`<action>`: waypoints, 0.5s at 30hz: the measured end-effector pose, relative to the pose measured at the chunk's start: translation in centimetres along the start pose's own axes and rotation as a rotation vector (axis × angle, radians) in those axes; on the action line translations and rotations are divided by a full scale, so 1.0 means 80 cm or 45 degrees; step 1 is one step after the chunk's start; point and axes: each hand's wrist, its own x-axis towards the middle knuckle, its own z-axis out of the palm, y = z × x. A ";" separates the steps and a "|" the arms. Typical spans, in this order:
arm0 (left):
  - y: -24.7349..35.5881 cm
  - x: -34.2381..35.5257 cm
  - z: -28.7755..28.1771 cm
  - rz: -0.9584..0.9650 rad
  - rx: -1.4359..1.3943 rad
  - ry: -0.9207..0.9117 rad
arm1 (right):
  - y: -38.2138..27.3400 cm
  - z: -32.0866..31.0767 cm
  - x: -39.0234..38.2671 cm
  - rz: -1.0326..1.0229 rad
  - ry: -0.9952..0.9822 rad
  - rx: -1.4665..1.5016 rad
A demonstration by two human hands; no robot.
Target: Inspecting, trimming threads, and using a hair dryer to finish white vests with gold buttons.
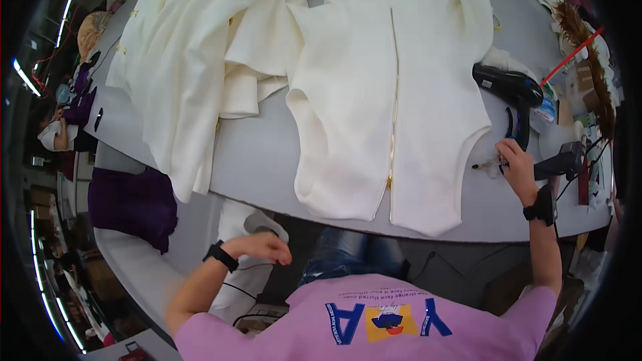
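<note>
A white sleeveless-cut garment (348, 93) with a gold front zipper (393, 127) lies flat on the grey table (254, 154). My right hand (513, 160) is at its right, fingers pinched at small, slender items (487, 164) that I cannot make out, just below a black hair dryer (508, 83). My left hand (266, 249) hangs beyond the near table edge, left of the garment's lower end, fingers curled; what they hold, if anything, is hidden.
More white cloth (180, 60) covers the upper left. Purple fabric (130, 207) lies lower left. A black handled tool (558, 164), red rod (568, 57) and clutter crowd the right edge. Another person (57, 135) works at the far left.
</note>
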 end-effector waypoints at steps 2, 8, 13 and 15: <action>-0.100 0.026 0.051 -0.047 0.270 0.021 | -0.015 -0.008 0.000 0.039 -0.035 0.063; -0.325 0.106 0.248 -0.146 0.188 0.539 | -0.072 0.001 -0.032 0.160 -0.208 0.510; -0.299 0.095 0.304 -0.270 -0.138 0.428 | -0.078 -0.010 -0.045 0.207 -0.409 0.547; -0.296 0.086 0.320 -0.307 -0.204 0.419 | -0.076 -0.024 -0.038 0.280 -0.406 0.502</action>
